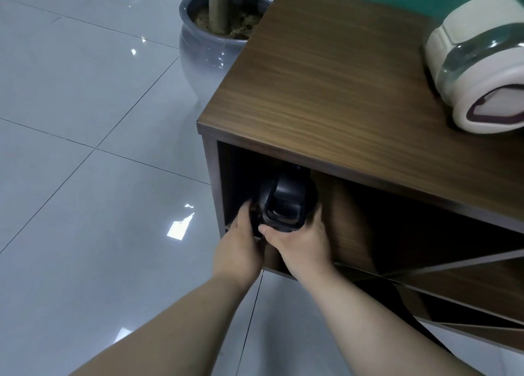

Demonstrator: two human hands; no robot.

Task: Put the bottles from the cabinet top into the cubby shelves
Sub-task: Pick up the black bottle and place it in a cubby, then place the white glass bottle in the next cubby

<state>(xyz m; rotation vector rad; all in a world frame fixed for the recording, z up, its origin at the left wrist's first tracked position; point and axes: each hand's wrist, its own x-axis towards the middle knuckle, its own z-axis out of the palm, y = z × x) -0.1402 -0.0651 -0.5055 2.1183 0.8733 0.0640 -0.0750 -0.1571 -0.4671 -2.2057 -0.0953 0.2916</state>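
Both hands are gripping the black bottle [285, 202] at the mouth of the top-left cubby [241, 177] of the cabinet [340, 92]. The left hand [241, 245] is wrapping the bottle's left side, fingers curled round it. The right hand [300, 239] is clasping the right side and lid end, thumb lying across the front. The bottle is sitting partly inside the cubby, lid end facing out towards the camera (whether it is resting on the cubby floor I can't tell, the hands are covering the underside).

A cream-and-clear bottle [479, 72] is lying on its side on the cabinet top, near the right edge, untouched. A grey plant pot [204, 52] is standing on the tiled floor [85, 149] just beside the cabinet's far-left corner.
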